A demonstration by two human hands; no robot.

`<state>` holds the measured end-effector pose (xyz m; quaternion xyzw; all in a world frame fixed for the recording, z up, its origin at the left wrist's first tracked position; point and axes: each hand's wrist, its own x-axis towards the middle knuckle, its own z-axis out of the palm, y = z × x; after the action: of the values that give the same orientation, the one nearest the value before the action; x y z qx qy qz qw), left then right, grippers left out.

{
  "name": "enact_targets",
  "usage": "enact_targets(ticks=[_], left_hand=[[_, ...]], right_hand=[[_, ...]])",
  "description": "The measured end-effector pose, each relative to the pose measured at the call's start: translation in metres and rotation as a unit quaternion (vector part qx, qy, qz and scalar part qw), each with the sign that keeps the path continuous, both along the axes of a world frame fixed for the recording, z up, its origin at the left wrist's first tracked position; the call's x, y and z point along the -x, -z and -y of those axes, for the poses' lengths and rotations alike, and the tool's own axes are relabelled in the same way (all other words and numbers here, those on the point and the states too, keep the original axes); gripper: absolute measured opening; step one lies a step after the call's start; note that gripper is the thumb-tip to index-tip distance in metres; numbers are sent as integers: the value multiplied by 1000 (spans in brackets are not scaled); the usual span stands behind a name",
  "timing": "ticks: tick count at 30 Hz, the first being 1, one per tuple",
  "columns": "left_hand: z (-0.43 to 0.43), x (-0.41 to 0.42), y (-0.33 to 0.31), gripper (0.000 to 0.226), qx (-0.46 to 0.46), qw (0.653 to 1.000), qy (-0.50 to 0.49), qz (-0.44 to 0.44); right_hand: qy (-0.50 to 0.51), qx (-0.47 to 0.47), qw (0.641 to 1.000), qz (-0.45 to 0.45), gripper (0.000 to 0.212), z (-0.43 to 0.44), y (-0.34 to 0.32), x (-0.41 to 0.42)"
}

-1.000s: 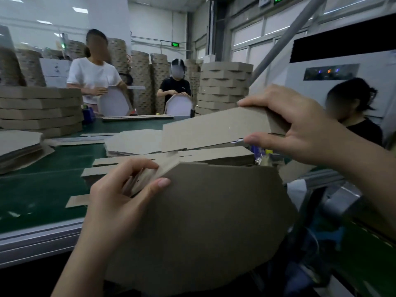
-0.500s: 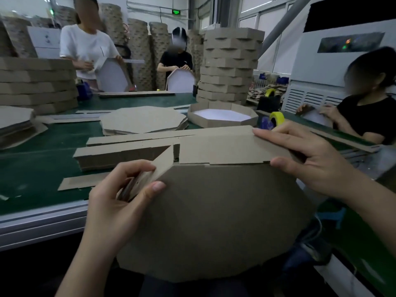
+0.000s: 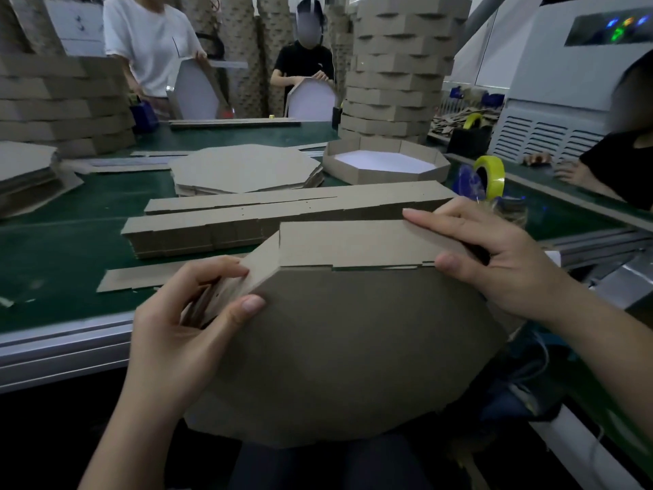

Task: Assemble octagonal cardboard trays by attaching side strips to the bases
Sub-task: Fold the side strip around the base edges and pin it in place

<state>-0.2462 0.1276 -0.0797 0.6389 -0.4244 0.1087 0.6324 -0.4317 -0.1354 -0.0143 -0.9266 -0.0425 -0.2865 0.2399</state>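
A brown octagonal cardboard base (image 3: 339, 355) is held tilted over my lap, its plain back facing me. A folded side strip (image 3: 353, 244) runs along its top edge and down the upper-left edge. My left hand (image 3: 183, 334) grips the strip's left segment against the base, thumb on the near face. My right hand (image 3: 494, 256) pinches the strip's right end onto the base's top-right corner. A stack of flat side strips (image 3: 247, 224) lies on the green table just beyond. A pile of octagonal bases (image 3: 247, 168) sits further back.
A finished tray (image 3: 385, 164) with a white inside stands on the green table (image 3: 70, 249), beside a yellow tape roll (image 3: 491, 175). Tall stacks of finished trays (image 3: 399, 65) rise behind it. Three other people work around the table. A loose strip (image 3: 137, 277) lies near the table's front edge.
The base and strip have come lower and closer to me. My right hand has brought the strip's right end down onto the base's top edge; my left hand keeps its grip.
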Motion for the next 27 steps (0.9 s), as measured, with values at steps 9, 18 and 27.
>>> enact_targets(ticks=[9,18,27], left_hand=[[1,-10,11,22,-16,1000,14,-22],[3,-14,12,24,-31,999,16,-7],[3,-12,9,23,-30,999,18,5]], right_hand=[[-11,-20,999,-28,48,4,8,-14],[-3,-27,999,-33,49,6,6,-12],[-7,-49,998,-42,48,-3,3,-19]])
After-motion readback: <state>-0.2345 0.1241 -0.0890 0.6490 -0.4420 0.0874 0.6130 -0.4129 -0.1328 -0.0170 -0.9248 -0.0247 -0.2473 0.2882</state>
